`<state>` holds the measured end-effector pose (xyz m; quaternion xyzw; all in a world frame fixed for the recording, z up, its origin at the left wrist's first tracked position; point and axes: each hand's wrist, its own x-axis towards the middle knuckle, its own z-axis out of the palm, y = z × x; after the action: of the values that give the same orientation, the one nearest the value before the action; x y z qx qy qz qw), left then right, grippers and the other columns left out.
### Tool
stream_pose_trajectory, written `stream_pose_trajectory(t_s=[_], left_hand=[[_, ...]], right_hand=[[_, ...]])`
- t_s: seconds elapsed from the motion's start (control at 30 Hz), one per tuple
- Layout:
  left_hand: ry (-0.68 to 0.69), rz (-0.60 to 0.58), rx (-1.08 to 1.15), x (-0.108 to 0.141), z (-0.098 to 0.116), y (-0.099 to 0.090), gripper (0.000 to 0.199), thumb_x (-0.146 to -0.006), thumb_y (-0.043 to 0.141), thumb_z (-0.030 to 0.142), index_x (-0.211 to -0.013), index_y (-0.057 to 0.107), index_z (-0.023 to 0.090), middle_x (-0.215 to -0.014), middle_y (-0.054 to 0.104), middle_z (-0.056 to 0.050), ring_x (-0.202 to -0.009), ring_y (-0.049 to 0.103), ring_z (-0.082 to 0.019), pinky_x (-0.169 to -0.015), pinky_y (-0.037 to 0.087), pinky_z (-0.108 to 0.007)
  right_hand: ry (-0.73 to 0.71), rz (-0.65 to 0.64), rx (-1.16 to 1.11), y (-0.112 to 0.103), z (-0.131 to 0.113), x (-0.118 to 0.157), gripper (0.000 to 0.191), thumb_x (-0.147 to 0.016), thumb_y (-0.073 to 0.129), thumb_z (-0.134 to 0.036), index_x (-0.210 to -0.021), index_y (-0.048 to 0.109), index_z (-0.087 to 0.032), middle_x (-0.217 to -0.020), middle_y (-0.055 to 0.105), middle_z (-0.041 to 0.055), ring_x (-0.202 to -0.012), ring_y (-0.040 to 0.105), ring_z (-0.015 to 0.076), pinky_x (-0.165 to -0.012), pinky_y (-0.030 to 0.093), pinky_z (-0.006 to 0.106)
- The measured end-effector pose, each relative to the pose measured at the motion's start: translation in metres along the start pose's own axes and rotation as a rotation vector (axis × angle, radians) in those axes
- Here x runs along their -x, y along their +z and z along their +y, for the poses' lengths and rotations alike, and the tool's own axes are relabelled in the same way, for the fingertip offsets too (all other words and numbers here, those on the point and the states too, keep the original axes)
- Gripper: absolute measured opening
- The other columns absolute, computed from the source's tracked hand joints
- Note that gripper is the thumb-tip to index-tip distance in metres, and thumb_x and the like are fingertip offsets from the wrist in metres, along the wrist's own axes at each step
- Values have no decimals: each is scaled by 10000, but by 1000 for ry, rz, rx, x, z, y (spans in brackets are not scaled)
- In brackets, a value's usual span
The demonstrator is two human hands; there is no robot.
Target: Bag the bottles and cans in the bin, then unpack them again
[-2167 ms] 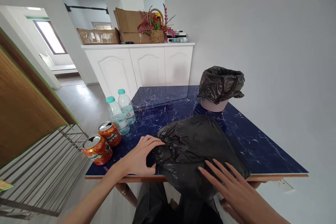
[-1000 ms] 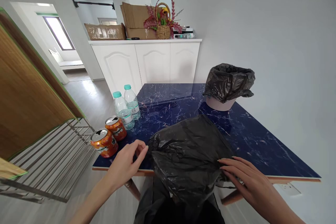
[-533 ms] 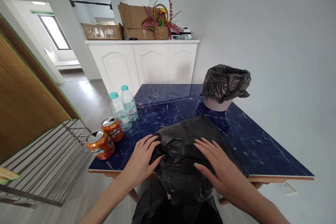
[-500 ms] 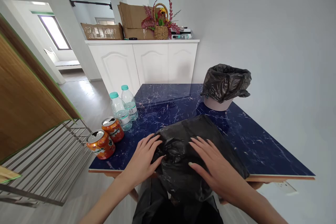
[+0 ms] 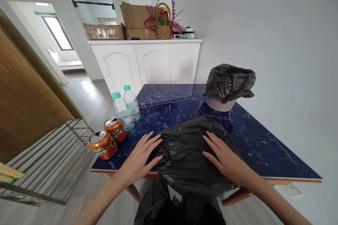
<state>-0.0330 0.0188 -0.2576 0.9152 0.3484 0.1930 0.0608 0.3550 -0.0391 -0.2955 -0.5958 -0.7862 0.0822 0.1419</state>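
A black plastic garbage bag [image 5: 185,151] lies spread over the near edge of the blue marble-patterned table [image 5: 169,107], its lower part hanging toward my lap. My left hand [image 5: 144,156] rests flat on the bag's left side, fingers extended and thumb apart. On the bag's right side lies my right hand [image 5: 224,156], also flat with its fingers stretched out. Left of my left hand stand two orange soda cans [image 5: 103,146] with opened tops. Just behind the cans are two clear water bottles [image 5: 124,114] with teal caps.
A pale trash bin [image 5: 221,104] lined with a black bag stands at the table's far right, near the wall. Left of the table is a metal rack [image 5: 52,161]. Beyond it a white cabinet [image 5: 155,63] carries cardboard boxes [image 5: 139,21] and a flower basket [image 5: 163,31].
My right hand has moved to the right, farther from my left. Between them the black bag is stretched wider and lies flatter, with folds running across it.
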Motion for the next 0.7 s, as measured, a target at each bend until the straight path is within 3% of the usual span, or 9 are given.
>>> stream_pose_trajectory(t_s=[0.1,0.17,0.27,0.33,0.43,0.5,0.6,0.7], left_hand=[[138,69,52,6,10,-12,431,-1059,639,399,-1478,596,308,-1505,660,-96,-1461,556,-304,-1229,460,-519],[216,33,51,7,17,-14,500,-982,742,502,-1426,628,303,-1425,704,-106,-1362,625,-316,-1174,505,-504],[276,-71,-1,5,23,-4,642,-926,785,576,-1475,598,301,-1481,677,-120,-1376,616,-348,-1183,492,-537],[318,-102,-13,1,22,7,520,-1000,733,444,-1481,594,302,-1484,684,-106,-1385,616,-331,-1196,479,-531],[345,-46,72,-2,18,19,307,-1069,601,251,-1367,658,296,-1373,755,-67,-1319,666,-274,-1159,512,-453],[289,15,178,-2,16,21,242,-1090,544,229,-1278,688,279,-1275,792,-55,-1248,705,-244,-1099,544,-390],[61,85,330,-1,15,15,210,-1105,508,265,-1144,713,249,-1100,816,-42,-1028,764,-203,-920,580,-300],[-186,147,402,-1,16,5,272,-1104,491,352,-1008,712,226,-912,785,-11,-804,727,-173,-753,541,-262]], right_hand=[[-125,5,32,-14,-2,40,799,-1110,478,-571,-1760,67,-353,-1824,101,43,-1665,143,329,-1297,351,580],[-198,-1,66,-16,-6,63,909,-1069,582,-553,-1760,28,-352,-1824,99,56,-1663,133,358,-1287,358,602],[-235,2,140,-2,-5,85,1131,-933,786,-527,-1763,41,-333,-1820,89,103,-1645,117,456,-1240,361,717],[-216,54,194,10,1,88,1223,-852,874,-434,-1762,64,-330,-1818,84,125,-1632,108,508,-1202,361,783],[-176,186,236,20,13,85,1044,-939,718,-182,-1761,91,-328,-1818,129,112,-1649,110,459,-1236,330,763],[-174,227,217,17,19,83,904,-1009,548,-102,-1759,101,-336,-1808,207,78,-1663,156,371,-1288,306,689],[-214,189,160,6,20,86,832,-1078,573,-289,-1759,97,-332,-1782,300,64,-1653,241,315,-1333,263,613],[-255,161,115,2,13,90,1164,-915,810,-557,-1763,62,-281,-1804,205,135,-1658,157,415,-1305,268,684]])
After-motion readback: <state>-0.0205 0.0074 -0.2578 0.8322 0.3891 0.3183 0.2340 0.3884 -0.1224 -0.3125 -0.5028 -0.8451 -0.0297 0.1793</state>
